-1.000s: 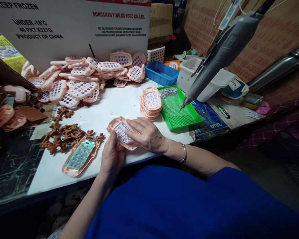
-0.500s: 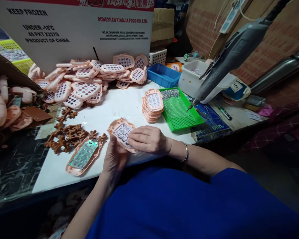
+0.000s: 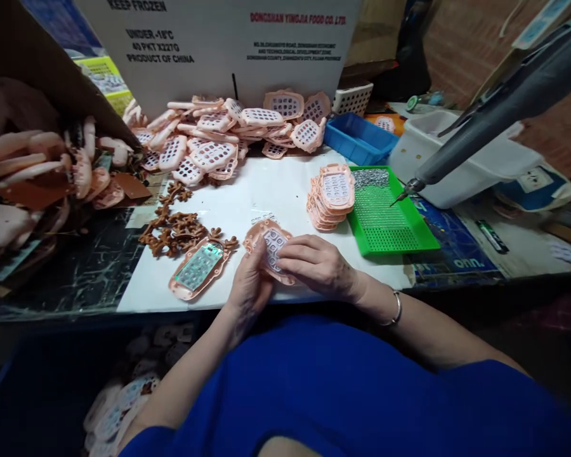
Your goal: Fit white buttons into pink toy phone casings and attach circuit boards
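Toward the left end of the dark, white-streaked table [image 3: 99,254], smooth pink plastic parts [image 3: 28,152] lie heaped under a brown cardboard flap [image 3: 52,63]. Below the near edge, a dark blue bin [image 3: 23,393] holds pale shells [image 3: 124,406]; past the far left corner, white bits fill a yellow basket [image 3: 117,100]. Nearer me, knobbly brown pieces [image 3: 169,233] lie beside a pink casing [image 3: 183,293] holding a glossy green circuit board [image 3: 200,263]. Toward the far edge sprawls a pile [image 3: 214,155] of rounded, perforated covers. By the middle of the near edge, my left hand [image 3: 250,282] pinches a scalloped pink shell [image 3: 255,236] fitted with a pale keypad [image 3: 276,241]. My right hand [image 3: 321,266] has its fingers pressed together, tips at the keypad's right side; its thumb is hidden, so I cannot tell whether it pinches. Further right come a leaning stack [image 3: 332,193] of similar shells, a shallow blue tray [image 3: 361,143], a meshed green tray [image 3: 397,246] with shiny metal bits [image 3: 371,178] along its far end, and a white plastic tub [image 3: 464,168].
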A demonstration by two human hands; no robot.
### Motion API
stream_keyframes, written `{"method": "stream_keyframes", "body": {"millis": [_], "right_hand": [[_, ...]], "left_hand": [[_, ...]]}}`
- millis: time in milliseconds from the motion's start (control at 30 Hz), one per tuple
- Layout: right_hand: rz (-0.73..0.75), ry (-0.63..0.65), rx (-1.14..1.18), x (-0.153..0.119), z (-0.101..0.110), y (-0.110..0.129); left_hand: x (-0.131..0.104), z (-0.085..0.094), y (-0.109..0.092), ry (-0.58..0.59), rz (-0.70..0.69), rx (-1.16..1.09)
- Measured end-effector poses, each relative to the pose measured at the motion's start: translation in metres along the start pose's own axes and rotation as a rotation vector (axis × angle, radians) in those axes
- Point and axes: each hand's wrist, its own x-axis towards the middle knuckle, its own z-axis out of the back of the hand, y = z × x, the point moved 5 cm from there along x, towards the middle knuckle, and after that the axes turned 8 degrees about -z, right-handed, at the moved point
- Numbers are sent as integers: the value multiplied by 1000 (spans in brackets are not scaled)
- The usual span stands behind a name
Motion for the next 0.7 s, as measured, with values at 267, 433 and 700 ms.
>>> {"method": "stream_keyframes", "body": {"millis": [267, 433, 700], "right_hand": [[-176, 82, 183, -6, -2, -10], [-299, 6, 320, -2, -1, -13], [-314, 179, 122, 8, -10, -16]], "left_hand": [[-1, 0, 1, 30, 22, 12], [-2, 1, -1, 23, 36, 2], [-2, -4, -1, 179, -25, 84]]}}
